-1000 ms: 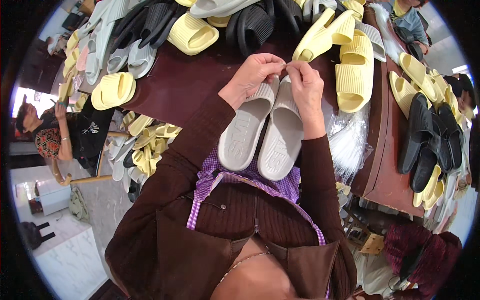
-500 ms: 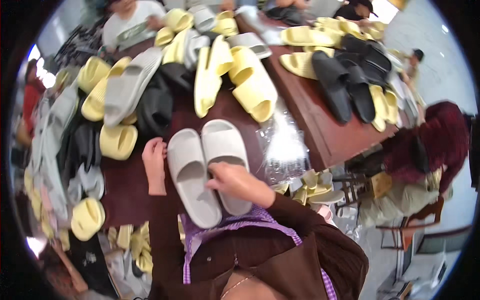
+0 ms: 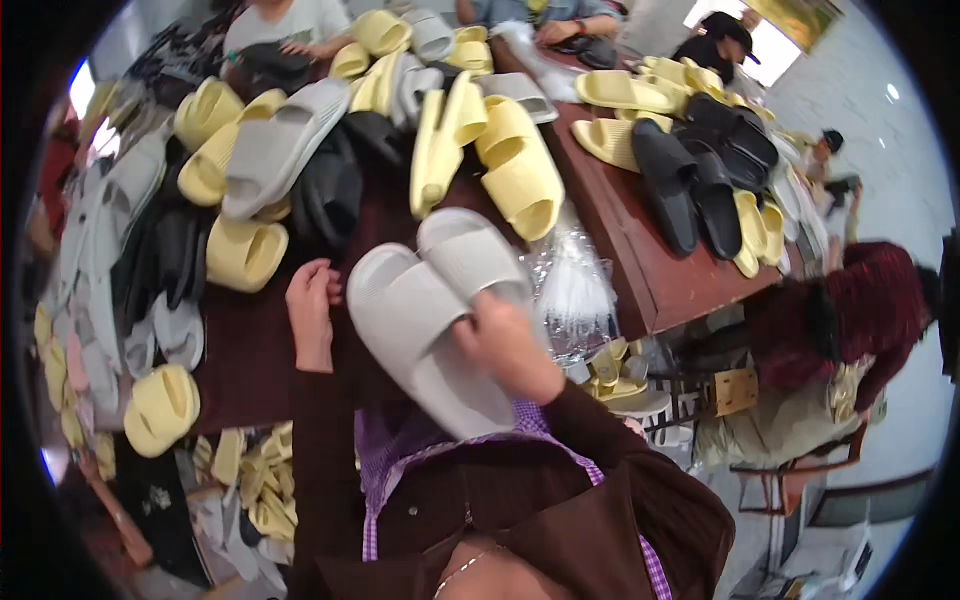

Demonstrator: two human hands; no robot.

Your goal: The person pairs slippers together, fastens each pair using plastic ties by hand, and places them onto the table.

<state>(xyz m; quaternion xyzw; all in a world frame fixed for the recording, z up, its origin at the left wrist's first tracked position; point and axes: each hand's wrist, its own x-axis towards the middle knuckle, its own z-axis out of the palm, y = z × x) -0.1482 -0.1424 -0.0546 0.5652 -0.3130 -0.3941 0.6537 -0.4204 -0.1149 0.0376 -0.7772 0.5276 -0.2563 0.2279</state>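
Note:
A pair of light grey slide slippers stands tilted in front of me, toes pointing away. My right hand (image 3: 508,342) is closed on the pair where the two meet, its fingers partly hidden inside the slippers. The left grey slipper (image 3: 408,318) partly covers the right grey slipper (image 3: 472,246). Left of the pair, my left hand (image 3: 314,312) rests close to the dark red table (image 3: 250,370). Its fingers curl loosely inward with nothing visible in them, and it is apart from the slippers.
Yellow slippers (image 3: 522,165), grey ones and black ones lie heaped at the far and left sides. Clear plastic bags (image 3: 575,285) lie right of the pair. A second table (image 3: 660,270) bears more slippers. Several people are around, one in dark red (image 3: 850,310) at right.
The grey pair has tilted and turned, toes leaning left, and the left slipper now overlaps the right one. My right hand has moved slightly right with them. The left hand stays curled beside them.

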